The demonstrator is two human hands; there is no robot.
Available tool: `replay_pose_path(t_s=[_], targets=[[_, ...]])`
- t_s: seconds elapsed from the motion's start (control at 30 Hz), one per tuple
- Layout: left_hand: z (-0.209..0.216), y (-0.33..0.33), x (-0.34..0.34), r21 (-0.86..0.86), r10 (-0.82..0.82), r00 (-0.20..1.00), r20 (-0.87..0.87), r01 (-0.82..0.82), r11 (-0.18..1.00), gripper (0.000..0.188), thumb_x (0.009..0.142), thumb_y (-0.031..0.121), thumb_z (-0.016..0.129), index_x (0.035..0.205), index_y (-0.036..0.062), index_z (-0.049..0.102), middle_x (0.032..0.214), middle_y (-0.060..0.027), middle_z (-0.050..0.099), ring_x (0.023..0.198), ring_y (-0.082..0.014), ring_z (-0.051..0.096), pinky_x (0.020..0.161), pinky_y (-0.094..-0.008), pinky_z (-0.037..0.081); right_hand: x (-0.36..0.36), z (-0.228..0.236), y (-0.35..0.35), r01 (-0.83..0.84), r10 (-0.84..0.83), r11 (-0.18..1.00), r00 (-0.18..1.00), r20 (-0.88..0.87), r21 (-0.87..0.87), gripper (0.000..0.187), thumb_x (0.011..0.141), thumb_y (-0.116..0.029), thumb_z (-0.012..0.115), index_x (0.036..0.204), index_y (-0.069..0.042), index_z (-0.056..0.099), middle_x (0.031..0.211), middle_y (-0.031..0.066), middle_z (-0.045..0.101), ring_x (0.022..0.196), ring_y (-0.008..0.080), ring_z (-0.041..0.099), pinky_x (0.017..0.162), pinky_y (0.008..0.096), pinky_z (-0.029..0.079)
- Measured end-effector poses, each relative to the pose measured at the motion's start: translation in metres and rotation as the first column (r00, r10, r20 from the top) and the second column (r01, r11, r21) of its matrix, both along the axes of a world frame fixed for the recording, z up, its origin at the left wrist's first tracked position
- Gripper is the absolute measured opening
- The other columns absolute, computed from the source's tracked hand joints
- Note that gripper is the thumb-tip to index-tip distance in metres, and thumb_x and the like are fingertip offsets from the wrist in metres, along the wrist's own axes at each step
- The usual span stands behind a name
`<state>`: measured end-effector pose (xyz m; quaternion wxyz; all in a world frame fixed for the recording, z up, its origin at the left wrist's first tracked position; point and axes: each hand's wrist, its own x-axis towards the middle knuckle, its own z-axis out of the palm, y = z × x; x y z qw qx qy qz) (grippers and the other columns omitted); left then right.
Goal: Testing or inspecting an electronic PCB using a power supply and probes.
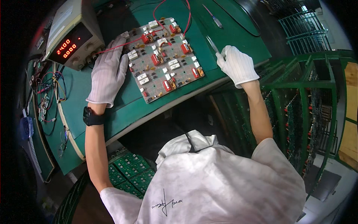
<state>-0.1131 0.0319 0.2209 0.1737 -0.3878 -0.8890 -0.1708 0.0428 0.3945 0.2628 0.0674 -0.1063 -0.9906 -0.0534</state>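
Note:
A circuit board panel (pixel 149 83) with red, white and orange components lies on the green bench mat. My left hand (pixel 107 76), in a white striped glove, lies flat along the panel's left side with its fingers stretched out. At the right of the panel, my gloved right hand (pixel 237 65) is closed around metal tweezers (pixel 212 43), whose tips point up and left, apart from the board. Red wires (pixel 189 16) loop over the panel's far side, and one runs from the power supply (pixel 76 35) across my left fingertips.
A screwdriver (pixel 216 21) lies beyond the tweezers. Tangled wires (pixel 56 84) hang at the far left. Green racks (pixel 298 85) filled with upright circuit boards stand right of the bench. More green boards (pixel 130 168) sit low at the left, below the bench edge.

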Motion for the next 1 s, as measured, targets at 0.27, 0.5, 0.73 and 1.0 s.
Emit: replay_pose_path(t_s=[0.27, 0.5, 0.73, 1.0], targets=[[-0.004, -0.002, -0.003, -0.045, 0.029, 0.999, -0.017, -0.03, 0.999, 0.052, 0.107, 0.031, 0.05, 0.154, 0.0089, 0.045, 0.151, -0.0173, 0.054, 0.14, -0.0349, 0.05, 0.116, -0.0457, 0.04, -0.012, -0.009, 0.011, -0.145, 0.153, 0.984, 0.986, -0.072, 0.106, 0.024, 0.099, -0.026, 0.061, 0.085, -0.007, 0.058, 0.072, 0.014, 0.064, 0.071, 0.0346, 0.069, 0.062, 0.0429, 0.056], [-0.003, -0.002, -0.001, -0.02, 0.025, 1.0, -0.007, -0.025, 0.999, 0.052, 0.106, 0.03, 0.051, 0.154, 0.0107, 0.045, 0.15, -0.0158, 0.055, 0.136, -0.0345, 0.054, 0.115, -0.046, 0.041, 0.006, 0.001, -0.04, -0.426, 0.37, 0.885, 0.889, -0.27, -0.188, 0.017, 0.1, -0.02, 0.061, 0.089, -0.007, 0.059, 0.071, 0.0135, 0.062, 0.066, 0.0337, 0.067, 0.058, 0.0398, 0.053], [-0.004, -0.001, -0.003, -0.011, 0.021, 0.999, -0.027, -0.021, 1.0, 0.052, 0.105, 0.029, 0.053, 0.154, 0.0118, 0.046, 0.149, -0.0156, 0.056, 0.135, -0.0348, 0.055, 0.114, -0.0459, 0.042, 0.003, -0.002, -0.045, -0.404, 0.355, 0.887, 0.906, -0.228, -0.225, 0.017, 0.098, -0.022, 0.065, 0.091, -0.007, 0.06, 0.072, 0.0141, 0.063, 0.067, 0.034, 0.067, 0.059, 0.0403, 0.054], [-0.005, -0.003, -0.004, -0.019, 0.027, 0.999, -0.025, -0.027, 0.999, 0.052, 0.106, 0.03, 0.053, 0.154, 0.0117, 0.046, 0.149, -0.0173, 0.056, 0.136, -0.0355, 0.054, 0.115, -0.0462, 0.041, -0.003, -0.004, -0.033, -0.607, 0.607, 0.792, 0.776, -0.174, 0.055, 0.017, 0.094, -0.018, 0.069, 0.091, -0.003, 0.061, 0.082, 0.011, 0.063, 0.07, 0.0297, 0.067, 0.061, 0.0387, 0.054]])
